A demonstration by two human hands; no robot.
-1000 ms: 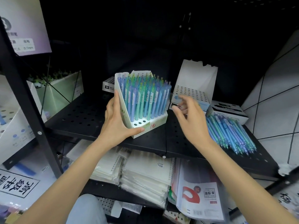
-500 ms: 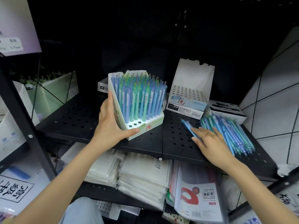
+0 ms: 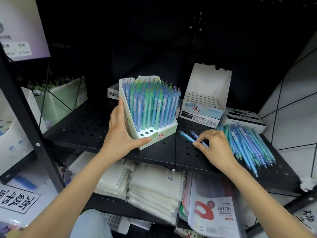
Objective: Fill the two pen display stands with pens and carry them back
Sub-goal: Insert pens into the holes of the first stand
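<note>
Pens (image 3: 247,145) lie heaped on the shelf (image 3: 85,122) at right, within reach. Our left hand (image 3: 120,133) clasps the nearly full stand (image 3: 147,110) by its side wall, steadying it for loading. Our right hand (image 3: 216,148) pinches two loose pens (image 3: 190,137) against the shelf. The empty stand (image 3: 204,102) waits behind.

Nearly full pen stand (image 3: 151,115) upright, empty stand (image 3: 204,102) behind, loose pens (image 3: 248,145) heaped right
</note>
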